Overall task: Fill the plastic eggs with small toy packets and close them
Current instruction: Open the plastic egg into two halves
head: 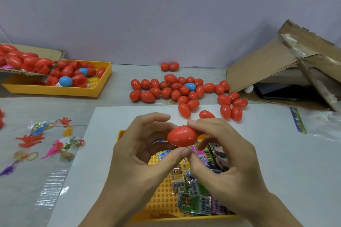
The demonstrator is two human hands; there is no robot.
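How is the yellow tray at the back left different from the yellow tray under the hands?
The back tray holds red egg halves and two blue eggs; the near tray holds printed toy packets. A cardboard flap loaded with eggs overlaps the back tray, whereas both hands hold a red egg above the near tray. Both are yellow with a perforated floor.

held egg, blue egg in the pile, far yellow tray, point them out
held egg (181,137), head view, its shiny middle
blue egg (189,86), head view, its top
far yellow tray (55,91), head view, its front wall
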